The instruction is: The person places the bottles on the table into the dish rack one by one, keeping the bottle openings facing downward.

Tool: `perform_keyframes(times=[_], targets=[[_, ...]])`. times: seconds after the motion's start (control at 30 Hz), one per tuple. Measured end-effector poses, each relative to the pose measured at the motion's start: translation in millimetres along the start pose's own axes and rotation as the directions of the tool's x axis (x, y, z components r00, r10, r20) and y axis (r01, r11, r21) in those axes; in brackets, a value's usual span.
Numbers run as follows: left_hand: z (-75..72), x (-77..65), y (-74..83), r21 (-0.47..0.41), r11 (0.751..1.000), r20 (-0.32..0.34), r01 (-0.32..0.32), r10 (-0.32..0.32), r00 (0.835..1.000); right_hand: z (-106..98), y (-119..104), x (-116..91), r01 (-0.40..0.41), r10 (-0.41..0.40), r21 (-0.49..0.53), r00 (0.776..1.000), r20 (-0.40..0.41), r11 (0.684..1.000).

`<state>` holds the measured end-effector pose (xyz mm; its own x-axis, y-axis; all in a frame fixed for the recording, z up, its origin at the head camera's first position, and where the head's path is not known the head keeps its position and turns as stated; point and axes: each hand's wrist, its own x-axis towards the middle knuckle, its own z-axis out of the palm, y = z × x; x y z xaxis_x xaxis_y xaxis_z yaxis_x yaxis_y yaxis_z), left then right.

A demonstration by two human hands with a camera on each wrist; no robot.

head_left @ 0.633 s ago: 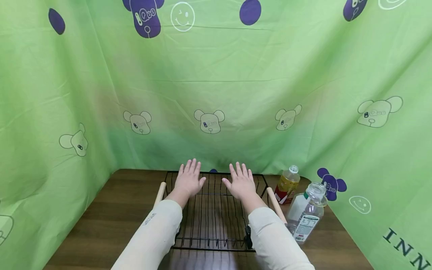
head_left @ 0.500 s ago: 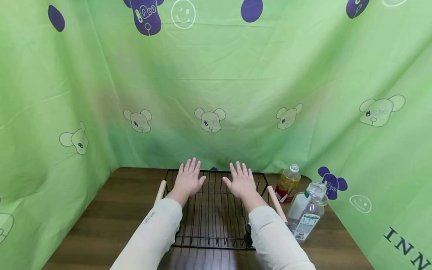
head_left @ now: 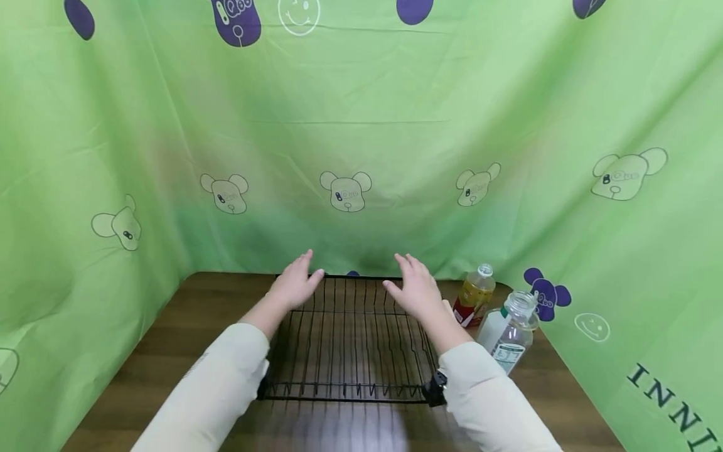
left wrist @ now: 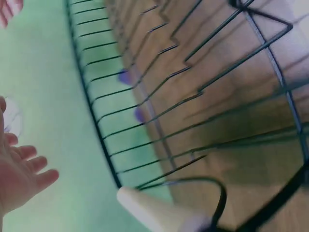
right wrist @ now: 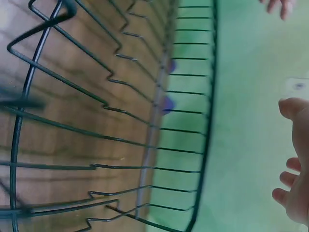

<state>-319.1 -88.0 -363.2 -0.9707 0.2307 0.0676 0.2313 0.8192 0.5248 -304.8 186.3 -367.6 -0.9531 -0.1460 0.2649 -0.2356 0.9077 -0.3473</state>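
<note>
A black wire dish rack (head_left: 339, 400) with pale wooden handles stands on the brown table. Over its back left part hovers my left hand (head_left: 295, 284), fingers extended and thumb pointing inward, holding nothing. My right hand (head_left: 417, 289) is raised over the back right part, its fingers loosely extended and also holding nothing. The left wrist view shows the rounded end of one wooden handle (left wrist: 145, 208) below the left hand (left wrist: 24, 176). In the right wrist view, the right hand (right wrist: 298, 145) is apart from the rack's dark rim (right wrist: 207, 121).
Right of the rack stands an uncapped bottle with a yellow and red label (head_left: 474, 295). Nearer, a clear open bottle (head_left: 516, 336) overlaps another one with a white and green label (head_left: 494, 326). A green printed cloth (head_left: 350, 238) hangs behind and beside the table (head_left: 169, 358).
Both hands have spread apart, the left to the left and the right to the right. From lying flat, palms down, they have turned with their thumb sides up. The head view has shifted slightly.
</note>
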Motion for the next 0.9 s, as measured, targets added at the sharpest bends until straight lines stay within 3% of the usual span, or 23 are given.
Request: perform_keyframes(times=[0.13,0.23,0.5,0.67,0.77,0.9], targets=[[-27.3,-15.0,-16.9,-0.127,0.991,-0.007,0.032,-0.033,0.999,-20.8,6.8,-16.4,0.000,0.009,0.110,0.997,-0.079,0.994],[-38.0,-27.4,-33.1,-0.175,0.984,-0.008,0.027,-0.029,1.000,-32.1,12.8,-35.5,0.001,0.023,0.172,0.991,-0.135,0.985],[-32.3,-52.0,-78.6,-0.300,0.953,-0.025,0.038,-0.048,0.999,-46.5,24.0,-87.0,0.049,0.031,0.238,0.946,-0.322,0.970],[-12.9,-59.8,-92.8,-0.457,0.886,0.009,0.078,-0.083,0.996,-47.9,32.8,-108.7,0.065,0.078,0.281,0.879,-0.470,0.958],[-0.3,-62.8,-96.7,-0.529,0.842,0.024,0.110,-0.115,0.993,-48.4,39.2,-118.7,0.070,0.128,0.317,0.817,-0.563,0.946],[13.4,-64.2,-100.4,-0.571,0.810,0.036,0.136,-0.141,0.989,-47.3,50.0,-126.9,0.083,0.159,0.318,0.732,-0.663,0.944]])
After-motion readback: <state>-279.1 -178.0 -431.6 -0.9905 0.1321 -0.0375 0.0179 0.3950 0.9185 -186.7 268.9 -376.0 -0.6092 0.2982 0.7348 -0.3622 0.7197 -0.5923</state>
